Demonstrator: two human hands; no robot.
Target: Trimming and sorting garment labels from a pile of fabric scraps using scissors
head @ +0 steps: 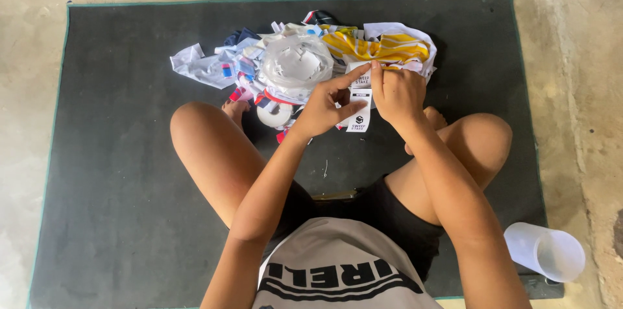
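Both hands, left hand (pixel 328 109) and right hand (pixel 396 94), are pinching a white label strip (pixel 361 106) near the mat's (pixel 117 153) far edge, beside a scrap pile (pixel 292 62).

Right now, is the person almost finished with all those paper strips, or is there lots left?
Lots left, it seems. Both hands, the left hand and right hand, hold one white label strip between the fingers. A small roll of tape lies by the foot. The pile of scraps on the dark mat is big and unsorted; no finished stack shows.
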